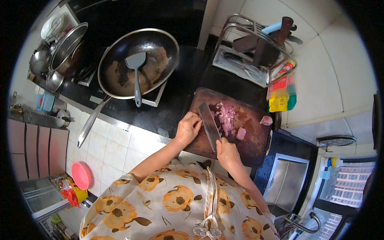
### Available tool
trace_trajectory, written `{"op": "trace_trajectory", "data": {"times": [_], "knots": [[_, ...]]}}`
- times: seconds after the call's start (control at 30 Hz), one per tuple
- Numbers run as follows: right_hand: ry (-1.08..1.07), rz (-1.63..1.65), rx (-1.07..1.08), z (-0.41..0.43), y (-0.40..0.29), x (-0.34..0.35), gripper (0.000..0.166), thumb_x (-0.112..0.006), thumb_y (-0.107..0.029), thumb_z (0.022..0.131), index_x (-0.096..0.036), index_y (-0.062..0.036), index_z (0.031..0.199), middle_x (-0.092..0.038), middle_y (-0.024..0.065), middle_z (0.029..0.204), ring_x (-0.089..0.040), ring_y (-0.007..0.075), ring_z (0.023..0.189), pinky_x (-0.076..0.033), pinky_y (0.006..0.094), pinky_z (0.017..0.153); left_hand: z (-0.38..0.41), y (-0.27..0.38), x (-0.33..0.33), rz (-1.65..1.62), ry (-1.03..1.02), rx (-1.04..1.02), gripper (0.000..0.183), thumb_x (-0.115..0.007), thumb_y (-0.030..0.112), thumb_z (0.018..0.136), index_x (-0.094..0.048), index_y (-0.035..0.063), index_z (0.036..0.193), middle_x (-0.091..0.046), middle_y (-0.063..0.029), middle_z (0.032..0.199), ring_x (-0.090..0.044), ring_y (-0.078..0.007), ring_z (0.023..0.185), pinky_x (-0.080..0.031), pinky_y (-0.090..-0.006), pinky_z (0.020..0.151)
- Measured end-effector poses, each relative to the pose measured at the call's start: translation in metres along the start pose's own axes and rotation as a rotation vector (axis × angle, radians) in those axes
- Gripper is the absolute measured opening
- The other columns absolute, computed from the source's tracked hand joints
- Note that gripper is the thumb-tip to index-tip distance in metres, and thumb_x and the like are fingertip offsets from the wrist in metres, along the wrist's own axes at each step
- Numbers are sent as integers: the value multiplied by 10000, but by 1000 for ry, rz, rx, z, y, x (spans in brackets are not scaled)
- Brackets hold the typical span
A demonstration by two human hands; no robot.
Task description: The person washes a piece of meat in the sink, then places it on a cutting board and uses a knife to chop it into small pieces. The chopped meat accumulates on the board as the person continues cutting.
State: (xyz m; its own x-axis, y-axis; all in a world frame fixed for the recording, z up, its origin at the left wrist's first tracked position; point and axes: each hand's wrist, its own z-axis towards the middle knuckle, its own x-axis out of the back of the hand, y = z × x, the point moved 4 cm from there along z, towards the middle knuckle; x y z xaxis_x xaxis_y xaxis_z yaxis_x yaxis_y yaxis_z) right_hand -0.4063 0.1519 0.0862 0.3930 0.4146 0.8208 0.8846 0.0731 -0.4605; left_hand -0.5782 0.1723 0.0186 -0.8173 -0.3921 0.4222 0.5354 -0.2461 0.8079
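Note:
My right hand (228, 153) grips the handle end of a cleaver (210, 126), its wide steel blade slanting up and left over a dark reddish cutting board (253, 150). Close to the blade's left side is my left hand (188, 128), fingers curled in; no object shows in it, though the blade's edge region hides the fingertips' far side. Chopped pink raw meat (227, 118) lies in a heap just right of the blade. A small chunk of meat (241, 133) sits below that heap, and another piece of meat (266, 120) rests near the board's right edge.
Left of the board, a wok (114, 81) holding a grey spatula (136, 72) rests on the cooktop, its handle jutting over the floor. A knife rack (255, 39) stands behind the board, beside seasoning packets (280, 96). A sink (285, 180) is at right, a pink basin (82, 175) at lower left.

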Motion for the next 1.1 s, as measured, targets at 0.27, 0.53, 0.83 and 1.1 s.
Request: {"op": "trace_trajectory", "data": {"times": [0.27,0.53,0.83,1.1], "knots": [[1,38,97,23,-8,-8,313,-457,-250,942,-558,39,879,-608,307,758,-600,482,762,-482,535,698,0,-7,-2,25,4,-33,83,-641,-41,713,-590,-3,766,-578,-153,797,-591,-348,751,-494,-386,652],[-25,38,61,45,-17,-11,338,-429,-266,956,-579,31,897,-616,307,800,-603,473,812,-481,520,741,1,-7,1,70,67,-35,64,-667,-13,737,-615,-6,773,-588,-133,801,-621,-275,674,-500,-333,579],[-96,26,-18,0,-8,9,330,-432,-259,954,-572,35,900,-608,305,790,-589,485,797,-467,533,729,-2,-8,-2,70,60,-7,64,-651,-31,731,-600,-6,760,-584,-143,801,-604,-312,687,-495,-358,593],[6,113,6,58,-22,-14,342,-438,-262,950,-586,39,885,-609,312,811,-600,462,835,-473,522,740,2,-7,-3,83,9,-24,77,-646,-37,708,-585,-14,748,-581,-155,774,-593,-339,703,-490,-373,614]]}}
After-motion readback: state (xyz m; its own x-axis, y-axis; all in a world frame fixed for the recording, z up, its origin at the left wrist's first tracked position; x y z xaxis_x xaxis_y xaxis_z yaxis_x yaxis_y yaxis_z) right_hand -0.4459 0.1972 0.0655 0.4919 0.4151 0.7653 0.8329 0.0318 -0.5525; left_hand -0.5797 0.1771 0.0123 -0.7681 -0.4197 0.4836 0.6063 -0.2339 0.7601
